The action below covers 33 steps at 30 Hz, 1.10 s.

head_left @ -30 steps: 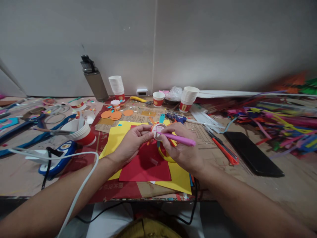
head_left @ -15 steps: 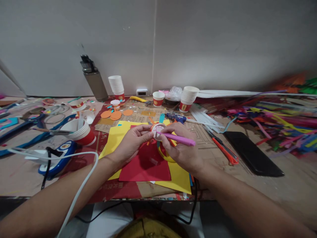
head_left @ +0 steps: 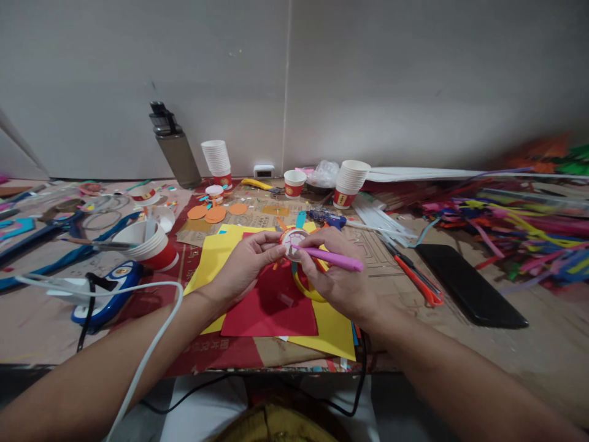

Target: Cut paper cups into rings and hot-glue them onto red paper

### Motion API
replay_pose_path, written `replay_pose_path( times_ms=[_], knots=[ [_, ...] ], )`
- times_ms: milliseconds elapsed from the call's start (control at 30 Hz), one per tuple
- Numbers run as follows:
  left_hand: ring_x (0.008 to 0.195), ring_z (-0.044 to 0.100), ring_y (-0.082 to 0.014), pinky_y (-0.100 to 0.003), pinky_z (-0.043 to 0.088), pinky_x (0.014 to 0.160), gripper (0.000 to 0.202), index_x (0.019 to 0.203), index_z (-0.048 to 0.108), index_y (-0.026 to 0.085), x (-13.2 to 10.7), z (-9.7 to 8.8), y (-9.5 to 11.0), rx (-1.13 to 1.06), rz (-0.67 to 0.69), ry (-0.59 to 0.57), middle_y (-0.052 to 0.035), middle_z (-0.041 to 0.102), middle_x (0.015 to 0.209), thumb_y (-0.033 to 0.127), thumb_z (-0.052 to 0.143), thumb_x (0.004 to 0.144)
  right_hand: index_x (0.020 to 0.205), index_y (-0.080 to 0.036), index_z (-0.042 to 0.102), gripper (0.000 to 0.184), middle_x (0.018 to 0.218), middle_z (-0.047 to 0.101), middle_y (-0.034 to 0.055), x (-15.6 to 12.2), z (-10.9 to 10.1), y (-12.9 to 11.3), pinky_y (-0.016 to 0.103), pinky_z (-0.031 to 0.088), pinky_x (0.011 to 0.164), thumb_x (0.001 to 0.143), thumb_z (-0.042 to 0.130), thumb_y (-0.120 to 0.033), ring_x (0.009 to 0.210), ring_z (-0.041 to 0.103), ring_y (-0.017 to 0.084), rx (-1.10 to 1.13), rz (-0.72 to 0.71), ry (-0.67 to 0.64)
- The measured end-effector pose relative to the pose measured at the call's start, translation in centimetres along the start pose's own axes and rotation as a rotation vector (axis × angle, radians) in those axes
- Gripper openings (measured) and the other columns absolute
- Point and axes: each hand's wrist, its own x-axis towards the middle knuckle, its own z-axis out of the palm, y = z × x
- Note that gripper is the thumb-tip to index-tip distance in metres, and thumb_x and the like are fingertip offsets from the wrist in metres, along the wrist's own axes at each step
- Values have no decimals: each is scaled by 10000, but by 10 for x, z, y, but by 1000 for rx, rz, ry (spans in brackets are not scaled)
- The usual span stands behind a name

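Observation:
My left hand pinches the edge of a small paper cup, its white round base facing me and marked with purple lines like a turtle shell. Orange and blue-green paper pieces stick out around the cup. In my right hand is a purple marker pen, its tip at the marked base. Below both hands lies a red paper sheet on top of yellow sheets. A yellow ring, perhaps a tape roll, is partly hidden behind my right hand.
Orange paper discs, stacked paper cups and a glue gun stand behind. At right are a red-handled cutter, a black phone and colourful pipe cleaners. A white cable crosses over my left forearm; a bottle leans at the wall.
Hardly anything differs; both hands, the cup and the purple marker pen stay in nearly the same place.

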Motion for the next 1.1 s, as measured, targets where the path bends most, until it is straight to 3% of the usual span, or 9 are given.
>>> replay_pose_path(
  times_ms=[1100],
  knots=[
    [746,644,-106,-216,489,728,311,944,701,146,-1,0,-1,0,9,-9,-46,730,879,225,823,670,889,-213,597,45,834,672,33,0,-1,1,335,492,700,847,610,-203,796,623,170,-15,0,-13]
  ],
)
